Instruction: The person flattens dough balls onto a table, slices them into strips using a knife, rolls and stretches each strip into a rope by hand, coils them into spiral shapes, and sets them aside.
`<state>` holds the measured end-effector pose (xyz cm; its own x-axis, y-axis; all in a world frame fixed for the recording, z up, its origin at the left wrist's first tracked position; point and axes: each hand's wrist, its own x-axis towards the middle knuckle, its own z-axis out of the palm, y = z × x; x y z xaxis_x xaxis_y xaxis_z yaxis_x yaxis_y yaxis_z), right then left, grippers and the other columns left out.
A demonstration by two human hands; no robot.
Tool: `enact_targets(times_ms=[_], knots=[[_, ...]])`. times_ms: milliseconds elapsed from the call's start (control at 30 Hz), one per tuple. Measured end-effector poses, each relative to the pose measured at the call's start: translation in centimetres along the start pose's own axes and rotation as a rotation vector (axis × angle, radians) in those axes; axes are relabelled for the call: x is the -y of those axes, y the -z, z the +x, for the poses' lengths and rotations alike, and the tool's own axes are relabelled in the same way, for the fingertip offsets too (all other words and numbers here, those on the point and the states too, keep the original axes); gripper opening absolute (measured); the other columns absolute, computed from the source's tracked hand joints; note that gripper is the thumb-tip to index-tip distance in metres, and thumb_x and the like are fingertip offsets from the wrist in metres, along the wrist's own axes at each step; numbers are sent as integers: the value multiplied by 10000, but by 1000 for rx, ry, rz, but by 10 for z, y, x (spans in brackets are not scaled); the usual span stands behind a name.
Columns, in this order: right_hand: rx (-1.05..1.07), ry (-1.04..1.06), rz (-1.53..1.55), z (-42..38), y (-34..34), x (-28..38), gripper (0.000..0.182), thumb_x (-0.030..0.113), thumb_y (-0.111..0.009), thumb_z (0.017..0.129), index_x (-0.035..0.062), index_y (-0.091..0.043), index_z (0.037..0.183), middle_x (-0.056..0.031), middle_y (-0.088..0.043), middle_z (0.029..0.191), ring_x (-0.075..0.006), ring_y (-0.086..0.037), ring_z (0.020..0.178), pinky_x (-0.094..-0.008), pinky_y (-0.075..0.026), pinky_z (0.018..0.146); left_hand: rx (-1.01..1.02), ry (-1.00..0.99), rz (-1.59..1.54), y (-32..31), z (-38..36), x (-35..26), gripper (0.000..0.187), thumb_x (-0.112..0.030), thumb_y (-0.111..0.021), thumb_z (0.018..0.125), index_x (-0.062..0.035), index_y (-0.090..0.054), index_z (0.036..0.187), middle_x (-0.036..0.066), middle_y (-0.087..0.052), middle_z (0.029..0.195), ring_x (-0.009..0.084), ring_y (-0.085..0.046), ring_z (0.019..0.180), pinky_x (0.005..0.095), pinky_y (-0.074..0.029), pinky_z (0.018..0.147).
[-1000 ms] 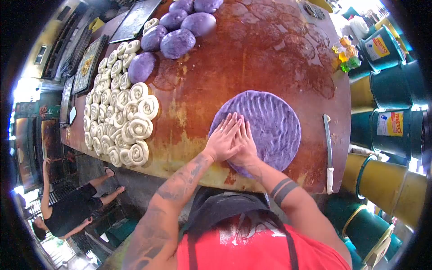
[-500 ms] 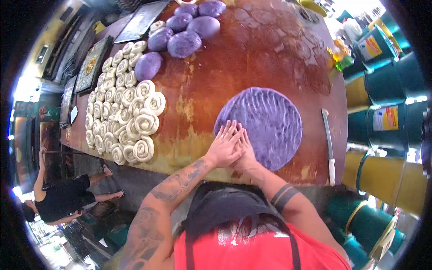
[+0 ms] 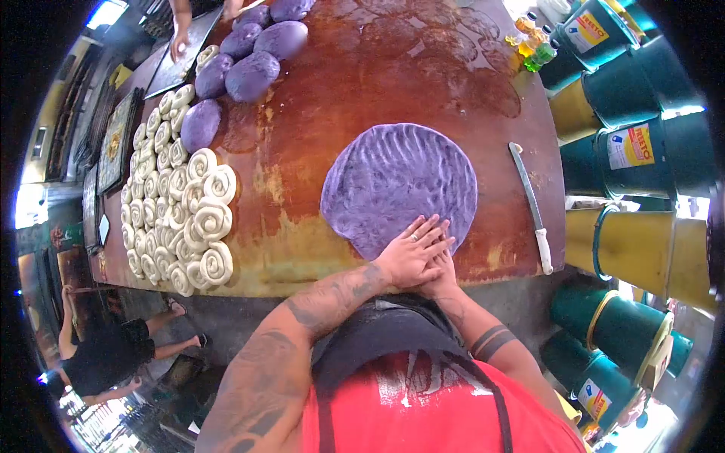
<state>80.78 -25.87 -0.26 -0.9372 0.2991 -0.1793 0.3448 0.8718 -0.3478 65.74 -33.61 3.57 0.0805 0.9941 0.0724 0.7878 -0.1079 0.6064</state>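
A flattened round of purple dough (image 3: 396, 181) lies on the brown table in front of me, its surface dented with rows of finger marks. My left hand (image 3: 410, 255) is laid over my right hand (image 3: 444, 278), both pressing on the near right part of the dough. The left fingers are stretched out, with a ring on one. Most of the right hand is covered, but its fingertips show, lying flat. A knife (image 3: 531, 204) with a white handle rests to the right of the dough.
Coiled white dough rolls (image 3: 177, 204) crowd the table's left side. Behind them sit several purple dough balls (image 3: 253, 77). Another person's hand (image 3: 180, 41) is at a tray (image 3: 165, 72), far left. Small bottles (image 3: 540, 57) stand far right; green drums (image 3: 638, 155) line that side. A person (image 3: 106, 355) stands lower left.
My stacked hands have shifted from the dough's left part to its near right edge. The view has turned a little. Another person's hands have come into view at the far left.
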Motion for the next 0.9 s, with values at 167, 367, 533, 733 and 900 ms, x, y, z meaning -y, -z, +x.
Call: enact_targets(times_ms=[167, 367, 533, 733, 900], knots=[[-72, -64, 109, 2, 33, -7, 801, 430, -591, 944, 91, -339, 1625, -178, -204, 1727, -396, -76, 1613, -546, -84, 1309, 155, 47, -39, 1, 27, 4, 745, -523, -513, 1005, -141, -366, 1627, 181, -254, 1716, 386, -137, 1610, 566, -100, 1297], [-201, -125, 76, -9, 23, -40, 702, 271, -617, 916, 49, -442, 1558, -222, -335, 1663, -400, -271, 1561, -512, -215, 1288, 222, 35, -95, -6, 66, 4, 711, -496, -461, 1047, -114, -339, 1634, 158, -224, 1730, 355, -108, 1620, 553, -71, 1303], [-132, -167, 195, 28, 116, -36, 637, 161, -539, 944, -36, -438, 1541, -227, -375, 1641, -402, -357, 1522, -478, -264, 1277, -28, 212, -156, 35, 68, 18, 687, -443, -452, 1062, -3, -384, 1584, 216, -243, 1707, 399, -151, 1603, 564, -132, 1291], [-196, -116, -43, 55, 70, -62, 735, 270, -460, 968, -121, -314, 1573, -265, -219, 1703, -408, -206, 1586, -485, -175, 1297, -102, 229, 302, 6, 73, 31, 686, -330, -481, 1021, 80, -373, 1560, 253, -260, 1689, 404, -202, 1590, 539, -168, 1289], [-1, -232, 180, 85, 137, -56, 703, 202, -544, 915, -88, -399, 1539, -280, -344, 1616, -427, -309, 1527, -469, -234, 1280, 41, 344, 103, 48, 101, 41, 713, -325, -491, 994, 57, -356, 1580, 242, -244, 1700, 387, -191, 1597, 531, -153, 1296]])
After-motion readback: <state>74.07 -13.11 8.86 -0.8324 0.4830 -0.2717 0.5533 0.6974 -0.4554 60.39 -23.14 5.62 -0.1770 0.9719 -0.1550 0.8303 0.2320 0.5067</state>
